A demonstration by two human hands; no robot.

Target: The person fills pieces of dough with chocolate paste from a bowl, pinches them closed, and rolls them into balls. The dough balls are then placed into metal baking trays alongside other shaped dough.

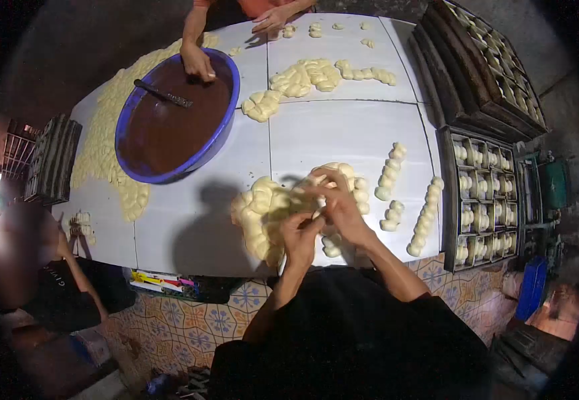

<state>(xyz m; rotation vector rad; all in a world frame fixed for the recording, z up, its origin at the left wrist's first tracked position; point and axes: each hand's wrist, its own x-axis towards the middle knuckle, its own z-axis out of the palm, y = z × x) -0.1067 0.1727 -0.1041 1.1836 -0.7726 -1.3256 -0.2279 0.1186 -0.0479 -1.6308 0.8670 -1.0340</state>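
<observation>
My left hand (299, 239) is closed in a pinch at the front of the white table, with a small pale bit of dough showing at its fingertips. Close against it is my right hand (344, 212), its fingers bent over the same dough piece and slightly blurred. Most of that piece is hidden by the fingers. Under and left of my hands lies a pile of dough pieces (257, 217). To the right are rows of dough balls (389, 175), a short one (392, 216) and a longer one (427, 217).
A blue basin (232, 120) of brown filling (169, 130) holds a dark-handled tool (163, 93); a co-worker's hand (197, 63) reaches in. Compartmented trays with dough (483, 200) stand at the right edge, beside stacked trays (456, 73). Another person (56, 280) works at left.
</observation>
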